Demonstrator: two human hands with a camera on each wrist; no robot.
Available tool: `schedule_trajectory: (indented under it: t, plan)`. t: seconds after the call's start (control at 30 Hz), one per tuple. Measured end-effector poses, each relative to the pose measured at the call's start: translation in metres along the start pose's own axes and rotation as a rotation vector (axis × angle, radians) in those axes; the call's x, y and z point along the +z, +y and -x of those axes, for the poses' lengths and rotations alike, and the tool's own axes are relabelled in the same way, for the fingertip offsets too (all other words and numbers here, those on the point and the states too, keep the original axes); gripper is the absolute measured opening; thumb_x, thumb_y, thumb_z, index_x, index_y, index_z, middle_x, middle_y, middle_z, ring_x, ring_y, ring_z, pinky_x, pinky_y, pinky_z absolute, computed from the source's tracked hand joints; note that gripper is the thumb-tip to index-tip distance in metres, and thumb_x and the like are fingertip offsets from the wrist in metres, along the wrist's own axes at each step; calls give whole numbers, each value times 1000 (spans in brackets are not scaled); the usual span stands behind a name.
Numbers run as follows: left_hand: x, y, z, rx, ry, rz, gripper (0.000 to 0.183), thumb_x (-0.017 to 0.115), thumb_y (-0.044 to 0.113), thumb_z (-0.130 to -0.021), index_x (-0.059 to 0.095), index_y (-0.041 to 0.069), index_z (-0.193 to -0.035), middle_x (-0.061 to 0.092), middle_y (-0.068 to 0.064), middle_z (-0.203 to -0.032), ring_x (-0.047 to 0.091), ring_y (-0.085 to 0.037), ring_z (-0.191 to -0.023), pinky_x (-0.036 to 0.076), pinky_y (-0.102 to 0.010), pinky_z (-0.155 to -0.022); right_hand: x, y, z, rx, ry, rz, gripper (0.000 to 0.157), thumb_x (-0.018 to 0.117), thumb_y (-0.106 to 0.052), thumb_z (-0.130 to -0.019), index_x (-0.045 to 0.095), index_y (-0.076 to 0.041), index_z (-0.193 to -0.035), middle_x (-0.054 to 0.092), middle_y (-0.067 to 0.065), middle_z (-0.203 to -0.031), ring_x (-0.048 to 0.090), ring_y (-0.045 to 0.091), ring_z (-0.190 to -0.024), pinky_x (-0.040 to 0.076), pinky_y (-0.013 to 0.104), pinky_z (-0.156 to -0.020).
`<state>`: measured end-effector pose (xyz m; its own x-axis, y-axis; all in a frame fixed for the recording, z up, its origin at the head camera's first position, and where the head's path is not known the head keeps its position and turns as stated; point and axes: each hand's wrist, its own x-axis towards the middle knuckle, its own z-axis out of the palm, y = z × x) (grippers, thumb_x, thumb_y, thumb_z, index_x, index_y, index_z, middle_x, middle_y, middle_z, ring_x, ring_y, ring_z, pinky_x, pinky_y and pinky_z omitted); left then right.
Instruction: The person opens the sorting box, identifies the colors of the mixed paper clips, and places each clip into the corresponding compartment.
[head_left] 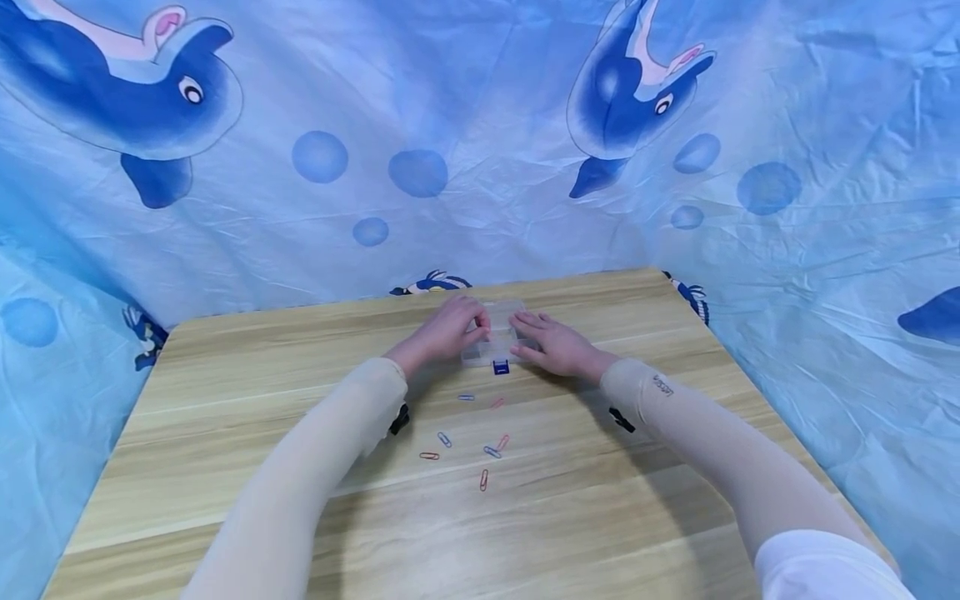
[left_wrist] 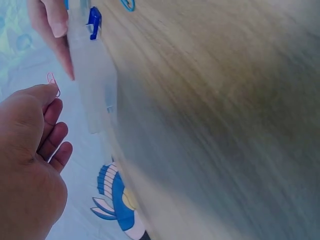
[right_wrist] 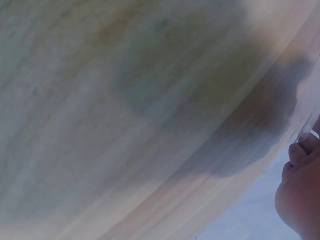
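Note:
A clear plastic compartment box (head_left: 487, 358) with a blue latch (head_left: 501, 367) stands near the table's back edge. My left hand (head_left: 454, 327) is over its left part, and thumb and forefinger pinch a pink paper clip (left_wrist: 54, 84). The other left fingers curl loosely below. On the box's right side rests my right hand (head_left: 558, 346), its fingers stretched over the box and the thumb nearer the front. Only part of the right hand (right_wrist: 305, 185) shows at the edge of the right wrist view. Both hands cover parts of the box's compartments.
Several paper clips lie in front of the box, among them a blue paper clip (head_left: 467, 397), a pink paper clip (head_left: 498, 402) and a red paper clip (head_left: 483, 480). The wooden table (head_left: 600, 517) meets a blue dolphin-print curtain (head_left: 510, 225) at the back and sides.

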<state>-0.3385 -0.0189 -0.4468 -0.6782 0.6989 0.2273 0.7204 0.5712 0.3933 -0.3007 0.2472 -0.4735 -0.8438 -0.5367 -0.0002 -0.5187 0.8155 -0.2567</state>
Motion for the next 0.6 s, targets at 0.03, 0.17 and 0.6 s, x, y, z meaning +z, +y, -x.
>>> schedule_trajectory:
  t: [0.03,0.17,0.6]
  plan:
    - [1,-1,-1,-8,1,6,6,72,16,-104,70,13,-99,71,-2,-103,60,-25,-106,44,-45,-106,0,0,0,3,-1,-1,73,51,-50,-111,31,-7,-167,29,16,-174,25,29,-162,15,48,-131]
    - [5,-6,-3,-36,12,11,6,72,15,-103,69,13,-98,71,-3,-103,60,-25,-107,43,-45,-106,1,-2,-1,7,-5,0,74,52,-51,-111,31,-8,-167,28,16,-174,25,29,-162,14,48,-132]
    - [3,-8,9,-34,24,69,11,76,22,-101,72,13,-106,73,-2,-108,60,-26,-114,43,-46,-110,-2,-3,-1,-4,-8,-5,73,53,-48,-111,32,-5,-166,30,17,-173,26,31,-161,16,50,-131]
